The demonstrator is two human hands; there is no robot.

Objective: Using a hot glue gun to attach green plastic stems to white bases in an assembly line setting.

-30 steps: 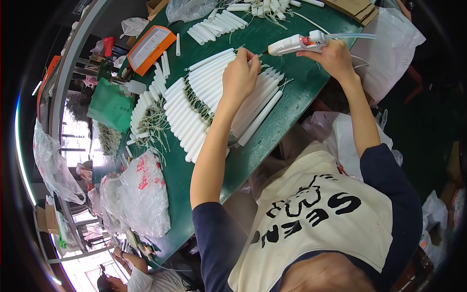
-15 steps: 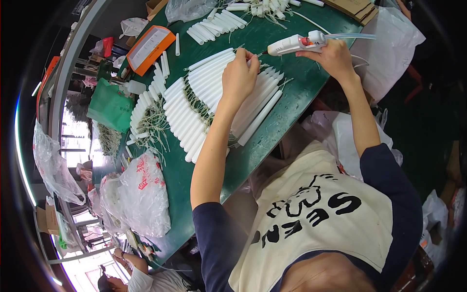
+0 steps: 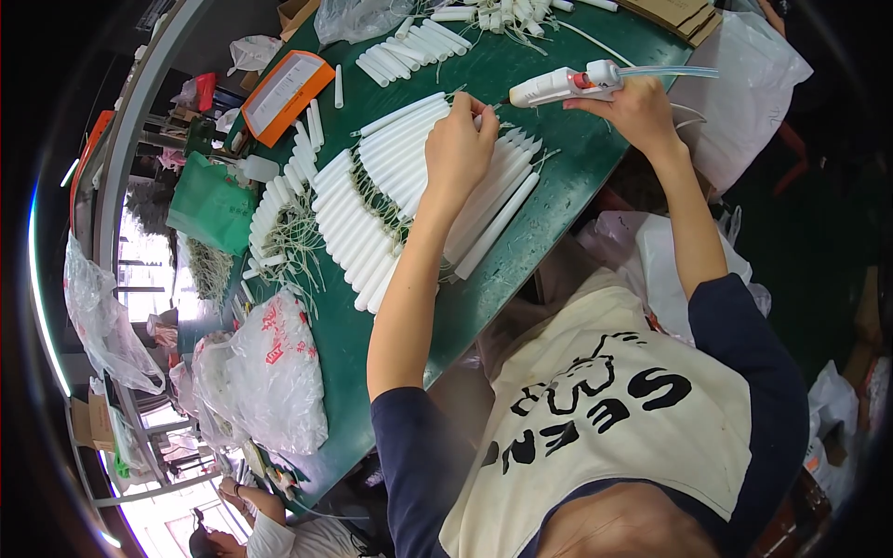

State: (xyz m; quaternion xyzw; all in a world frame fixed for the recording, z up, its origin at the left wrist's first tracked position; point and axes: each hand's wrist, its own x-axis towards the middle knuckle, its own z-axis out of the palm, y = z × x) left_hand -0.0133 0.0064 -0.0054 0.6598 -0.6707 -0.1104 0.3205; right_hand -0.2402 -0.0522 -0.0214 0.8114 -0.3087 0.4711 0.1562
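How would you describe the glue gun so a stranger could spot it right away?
Start at the green table, then go to its far edge past the rows of white tubes. The glue gun lies in the right hand: white, with a red spot and a clear stick at its rear.

The left hand (image 3: 458, 149) covers the ends of several white tubes (image 3: 391, 195), so what its fingertips pinch cannot be told. The right hand (image 3: 634, 110) hides the grip of the white glue gun (image 3: 564, 86), and its trigger finger is out of sight. At the lower edge, another person (image 3: 270, 530) is cut off, and the contents of the plastic bags (image 3: 270, 372) are unclear.
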